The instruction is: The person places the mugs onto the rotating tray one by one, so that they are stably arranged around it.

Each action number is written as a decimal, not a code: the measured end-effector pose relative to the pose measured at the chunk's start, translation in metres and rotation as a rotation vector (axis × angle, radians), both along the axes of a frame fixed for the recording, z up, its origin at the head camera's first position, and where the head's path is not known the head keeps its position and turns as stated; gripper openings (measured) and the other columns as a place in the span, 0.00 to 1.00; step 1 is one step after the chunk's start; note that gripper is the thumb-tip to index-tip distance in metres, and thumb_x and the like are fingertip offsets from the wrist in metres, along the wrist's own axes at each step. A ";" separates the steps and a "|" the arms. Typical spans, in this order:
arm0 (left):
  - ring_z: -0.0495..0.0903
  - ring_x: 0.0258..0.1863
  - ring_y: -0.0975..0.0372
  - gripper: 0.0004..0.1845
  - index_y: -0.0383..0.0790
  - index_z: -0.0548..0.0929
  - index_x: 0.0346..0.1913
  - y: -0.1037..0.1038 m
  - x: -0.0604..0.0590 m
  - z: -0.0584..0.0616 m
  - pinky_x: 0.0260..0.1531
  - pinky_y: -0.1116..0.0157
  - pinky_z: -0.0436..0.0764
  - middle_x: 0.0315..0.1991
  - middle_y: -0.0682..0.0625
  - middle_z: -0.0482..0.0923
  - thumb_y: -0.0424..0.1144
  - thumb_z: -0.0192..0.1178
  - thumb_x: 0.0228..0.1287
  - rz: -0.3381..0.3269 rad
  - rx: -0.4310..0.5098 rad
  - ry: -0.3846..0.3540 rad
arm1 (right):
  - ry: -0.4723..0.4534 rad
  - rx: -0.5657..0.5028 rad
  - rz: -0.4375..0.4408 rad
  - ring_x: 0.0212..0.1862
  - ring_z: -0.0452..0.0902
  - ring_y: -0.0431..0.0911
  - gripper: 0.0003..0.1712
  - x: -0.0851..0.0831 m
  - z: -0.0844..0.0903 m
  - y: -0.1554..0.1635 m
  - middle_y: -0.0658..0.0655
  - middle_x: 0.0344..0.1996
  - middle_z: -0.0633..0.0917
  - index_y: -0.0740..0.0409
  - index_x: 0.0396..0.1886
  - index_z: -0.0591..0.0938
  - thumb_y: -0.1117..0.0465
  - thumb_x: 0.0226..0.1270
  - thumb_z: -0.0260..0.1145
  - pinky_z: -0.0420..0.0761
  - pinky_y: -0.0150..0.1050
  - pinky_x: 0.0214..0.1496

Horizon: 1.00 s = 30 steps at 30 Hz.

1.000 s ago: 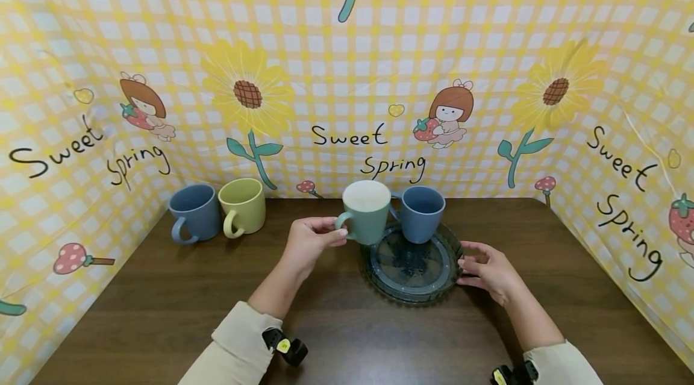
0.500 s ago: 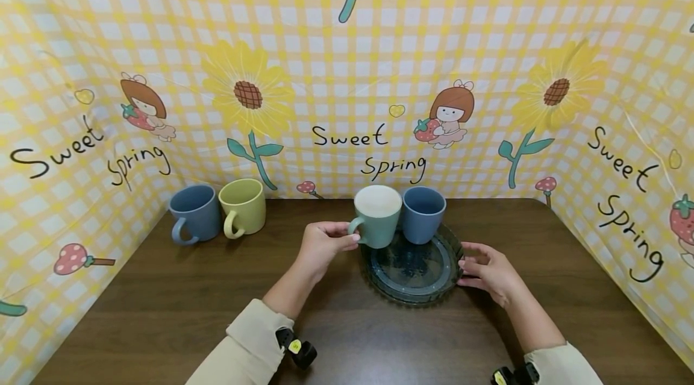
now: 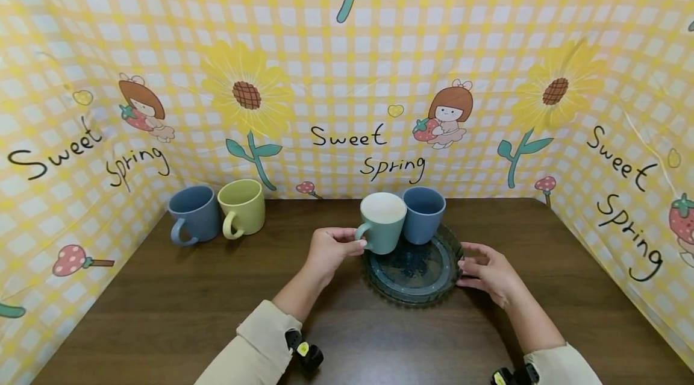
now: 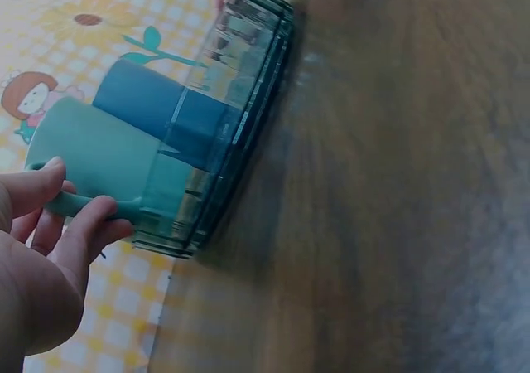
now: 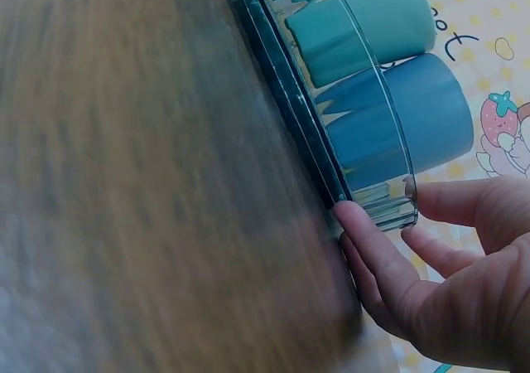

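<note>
Left hand (image 3: 332, 247) fingers pinch the green mug (image 3: 382, 222) handle; right hand (image 3: 488, 270) fingers, nearly straight, touch the tray (image 3: 428, 293) (backdrop reads "Sweet Spring").

The teal-green ceramic mug (image 3: 383, 222), pinched at its handle by the left hand (image 3: 331, 247), has been carried rightward and lowered onto the dark transparent round plastic tray (image 3: 414, 288).

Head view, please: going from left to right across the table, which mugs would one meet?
Blue-grey ceramic mug → yellow-green ceramic mug → teal ceramic mug with cream inside, gripped by the left hand → dark blue ceramic mug.
</note>
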<state>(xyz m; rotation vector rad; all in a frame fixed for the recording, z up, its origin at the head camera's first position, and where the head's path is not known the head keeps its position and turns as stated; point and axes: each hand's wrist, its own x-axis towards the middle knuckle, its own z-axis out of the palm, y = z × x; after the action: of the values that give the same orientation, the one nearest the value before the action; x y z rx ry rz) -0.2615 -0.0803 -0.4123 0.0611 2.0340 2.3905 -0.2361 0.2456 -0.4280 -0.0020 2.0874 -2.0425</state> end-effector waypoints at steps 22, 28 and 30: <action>0.84 0.30 0.62 0.11 0.25 0.86 0.41 -0.004 -0.013 -0.005 0.34 0.62 0.87 0.31 0.47 0.84 0.22 0.69 0.54 0.021 -0.162 0.012 | -0.017 0.016 0.019 0.40 0.79 0.48 0.37 0.005 0.001 -0.001 0.66 0.46 0.72 0.74 0.70 0.53 0.71 0.68 0.60 0.85 0.49 0.46; 0.84 0.33 0.61 0.11 0.26 0.84 0.44 -0.005 -0.017 -0.002 0.36 0.61 0.86 0.34 0.45 0.82 0.24 0.68 0.58 -0.003 -0.160 -0.004 | -0.016 0.082 0.016 0.41 0.78 0.48 0.35 -0.001 0.009 0.001 0.67 0.50 0.75 0.76 0.69 0.56 0.67 0.70 0.60 0.85 0.47 0.46; 0.84 0.35 0.61 0.12 0.25 0.84 0.45 -0.005 -0.020 -0.002 0.37 0.60 0.86 0.36 0.44 0.82 0.25 0.67 0.59 -0.012 -0.156 -0.009 | -0.011 0.101 0.020 0.42 0.77 0.48 0.35 -0.004 0.012 0.002 0.69 0.51 0.74 0.76 0.69 0.56 0.66 0.70 0.60 0.85 0.48 0.45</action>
<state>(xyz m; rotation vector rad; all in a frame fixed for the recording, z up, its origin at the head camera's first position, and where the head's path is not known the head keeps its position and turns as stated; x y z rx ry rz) -0.2812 -0.0849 -0.4148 0.0617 2.2008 2.2129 -0.2396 0.2476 -0.4162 0.0048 2.1721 -1.9197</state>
